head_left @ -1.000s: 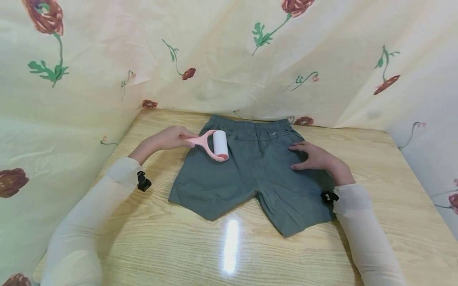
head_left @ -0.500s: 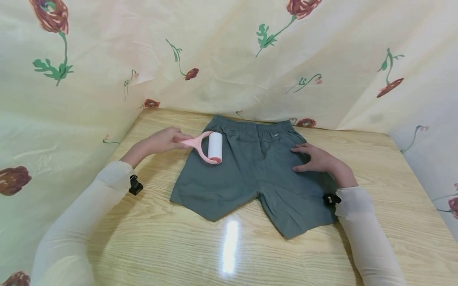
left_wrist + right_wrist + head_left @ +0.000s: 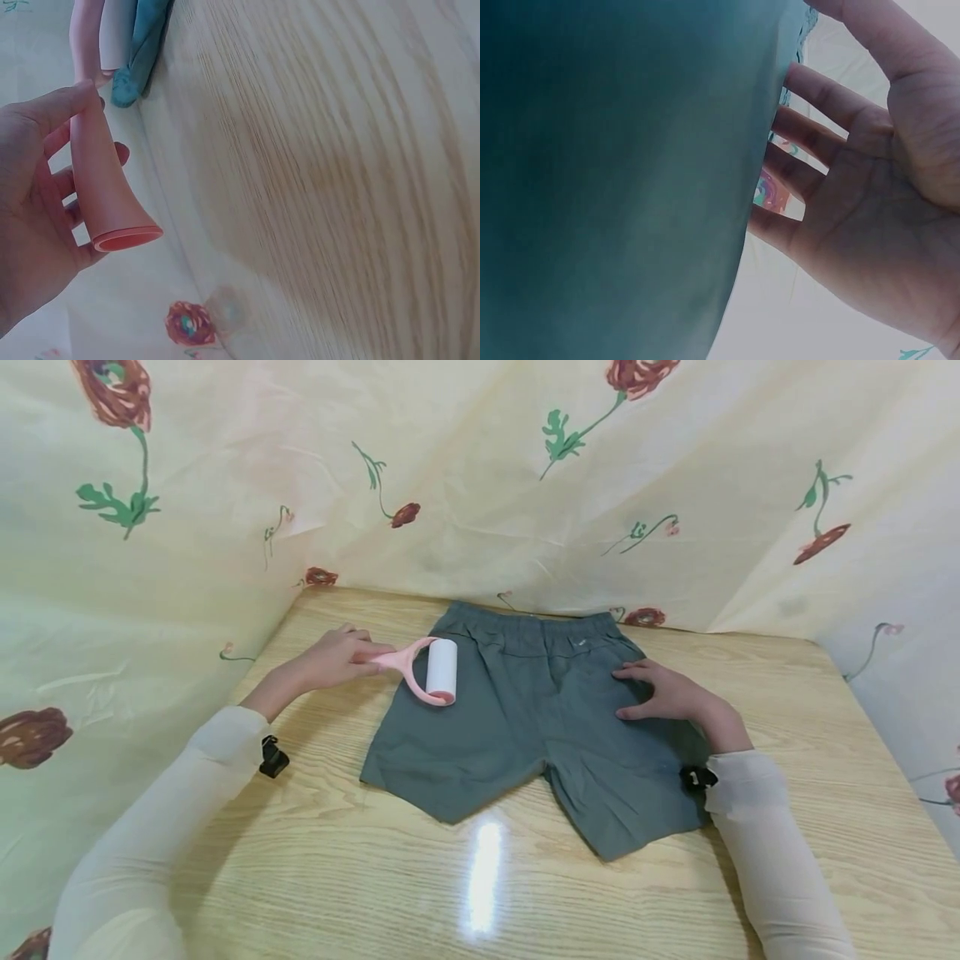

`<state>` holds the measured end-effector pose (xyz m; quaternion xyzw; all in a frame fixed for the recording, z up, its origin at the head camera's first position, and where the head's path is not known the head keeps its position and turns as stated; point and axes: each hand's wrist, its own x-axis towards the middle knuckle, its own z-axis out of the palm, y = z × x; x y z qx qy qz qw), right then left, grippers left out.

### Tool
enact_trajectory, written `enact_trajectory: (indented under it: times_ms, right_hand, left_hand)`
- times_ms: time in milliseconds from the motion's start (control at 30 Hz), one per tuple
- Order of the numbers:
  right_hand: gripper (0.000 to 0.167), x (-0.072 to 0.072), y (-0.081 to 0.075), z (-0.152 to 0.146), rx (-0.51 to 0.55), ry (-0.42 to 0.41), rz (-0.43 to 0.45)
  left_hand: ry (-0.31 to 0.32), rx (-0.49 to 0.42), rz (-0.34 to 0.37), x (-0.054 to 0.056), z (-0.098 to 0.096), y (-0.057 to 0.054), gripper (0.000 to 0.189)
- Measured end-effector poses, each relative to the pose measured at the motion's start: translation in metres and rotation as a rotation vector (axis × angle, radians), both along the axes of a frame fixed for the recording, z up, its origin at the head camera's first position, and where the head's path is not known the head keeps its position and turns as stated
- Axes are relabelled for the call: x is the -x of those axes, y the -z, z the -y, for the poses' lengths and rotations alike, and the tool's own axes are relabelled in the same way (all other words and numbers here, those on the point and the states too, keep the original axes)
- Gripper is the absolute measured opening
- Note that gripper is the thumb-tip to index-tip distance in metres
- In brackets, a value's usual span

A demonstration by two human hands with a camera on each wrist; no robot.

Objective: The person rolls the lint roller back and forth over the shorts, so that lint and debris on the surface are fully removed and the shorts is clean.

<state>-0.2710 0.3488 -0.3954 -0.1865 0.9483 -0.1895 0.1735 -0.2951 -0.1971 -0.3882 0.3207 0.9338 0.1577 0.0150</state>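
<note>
Dark green shorts (image 3: 495, 727) lie spread on the wooden table, waistband toward the back. My left hand (image 3: 333, 658) grips the pink handle of a lint roller (image 3: 442, 668), whose white cylinder rests over the upper left part of the shorts. In the left wrist view the fingers and thumb wrap the flared pink handle (image 3: 105, 172), with its hollow end toward the camera. On the right side of the shorts, my right hand (image 3: 663, 693) rests with spread fingers, fingertips on the cloth. The right wrist view shows that palm (image 3: 877, 202) held off the fabric, fingers fairly straight.
A pale floral cloth (image 3: 465, 485) hangs behind the table and along its sides. The wooden tabletop (image 3: 360, 877) reaches around the shorts, with a bright light reflection in front. Black camera mounts (image 3: 274, 757) sit at both wrists.
My left hand has drawn the lint roller leftward across the shorts, toward their outer left edge. The right hand has stayed in place on the cloth; the head view has shifted slightly.
</note>
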Motion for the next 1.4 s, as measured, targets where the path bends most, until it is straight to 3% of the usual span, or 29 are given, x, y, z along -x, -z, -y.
enact_trajectory:
  times_ms: [167, 500, 933, 1233, 1400]
  right_hand:
    - [0.08, 0.001, 0.002, 0.0, -0.002, -0.008, -0.006]
    - [0.081, 0.002, 0.001, -0.001, -0.015, -0.008, -0.007]
    - [0.08, 0.002, 0.0, -0.001, -0.01, -0.016, -0.001]
    - [0.078, 0.001, 0.001, -0.003, -0.009, -0.024, -0.027]
    - [0.078, -0.001, 0.0, -0.002, -0.009, -0.017, -0.025]
  left_hand:
    - [-0.012, 0.001, 0.008, -0.001, 0.011, -0.001, 0.04]
    - [-0.04, -0.038, 0.097, -0.003, 0.019, -0.008, 0.042]
    - [-0.051, -0.013, 0.052, -0.004, 0.022, -0.017, 0.042]
    - [-0.047, 0.009, -0.034, 0.001, 0.006, -0.019, 0.04]
    - [-0.053, 0.015, -0.034, 0.005, -0.007, -0.02, 0.041]
